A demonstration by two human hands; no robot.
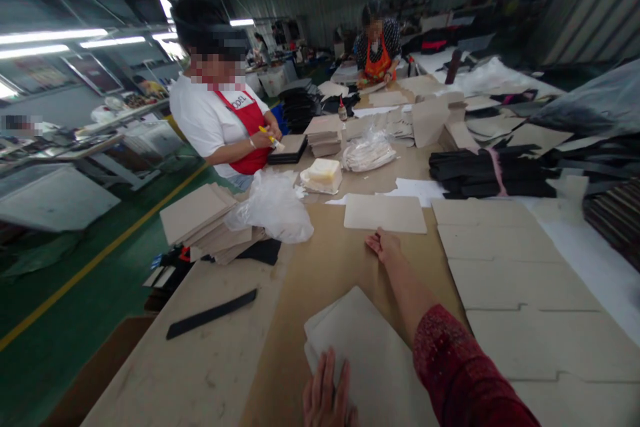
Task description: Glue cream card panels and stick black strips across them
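Note:
My left hand (pixel 327 390) lies flat with its fingers spread on a small stack of beige boards (pixel 367 340) at the bottom middle. My right hand (pixel 384 245) reaches forward to the near edge of a single beige board (pixel 385 213) that lies flat ahead of me. Its fingertips are at that edge, loosely bent and apart, and I see no firm grip. Brown paper (pixel 320 267) covers the table under both hands. To the right, overlapping beige boards (pixel 505 243) lie in a row running toward me.
A dark strip (pixel 213 313) lies at the left. Behind it are a beige stack (pixel 197 213), a clear plastic bag (pixel 275 207) and a yellowish block (pixel 323 175). Bundled black strips (pixel 493 172) lie at right. A co-worker in a red apron (pixel 253 120) holds a brush (pixel 273 139); another works farther back.

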